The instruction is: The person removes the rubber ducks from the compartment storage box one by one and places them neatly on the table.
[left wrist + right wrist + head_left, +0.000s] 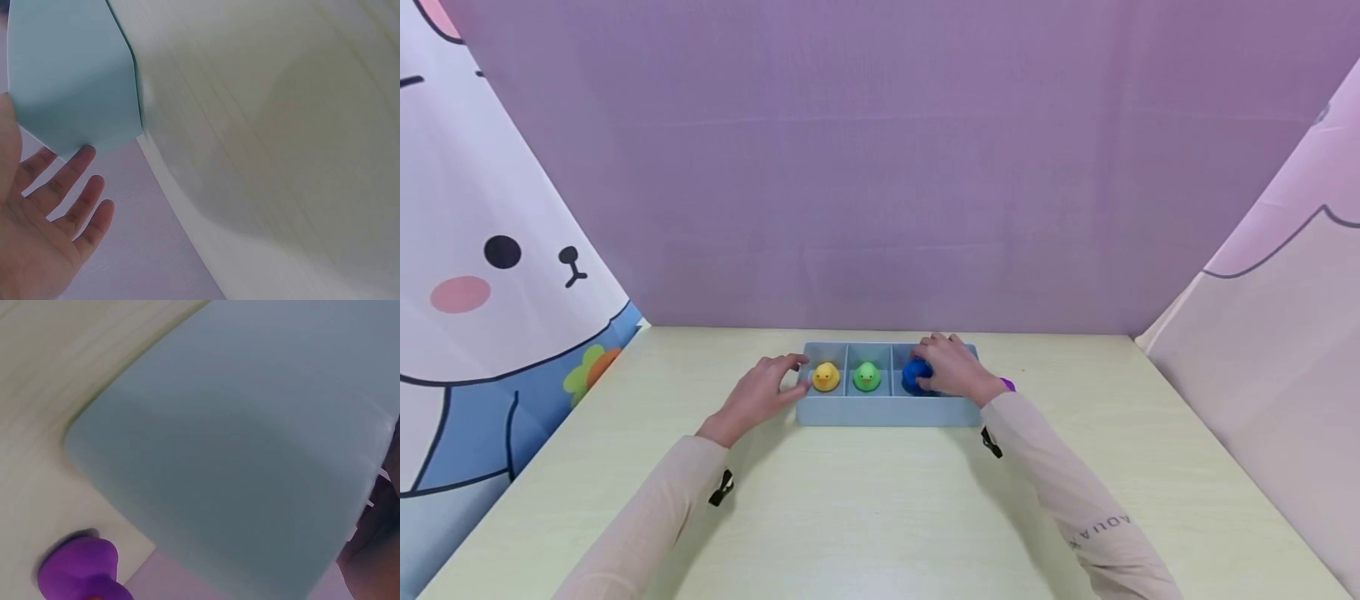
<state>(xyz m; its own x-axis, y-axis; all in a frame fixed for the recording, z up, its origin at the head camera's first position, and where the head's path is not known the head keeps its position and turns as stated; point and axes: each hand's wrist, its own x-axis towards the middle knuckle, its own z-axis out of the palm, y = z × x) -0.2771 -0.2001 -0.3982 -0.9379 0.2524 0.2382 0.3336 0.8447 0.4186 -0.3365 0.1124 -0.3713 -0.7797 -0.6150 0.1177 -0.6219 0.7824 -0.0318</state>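
A light blue divided box (887,412) sits on the table. A yellow rubber duck (825,377) is in its leftmost compartment, and a green rubber duck (867,377) is in the one beside it. My right hand (953,369) pinches a blue rubber duck (913,377) in the compartment right of the green one, covering part of it. At the box's left end, my left hand (758,393) has its fingers loosely spread; the left wrist view shows a fingertip against the box wall (75,75).
A purple rubber duck (81,569) stands on the table just right of the box, mostly behind my right wrist in the head view. Beyond the table (880,508) hangs a purple cloth (880,167), with printed cloths at both sides.
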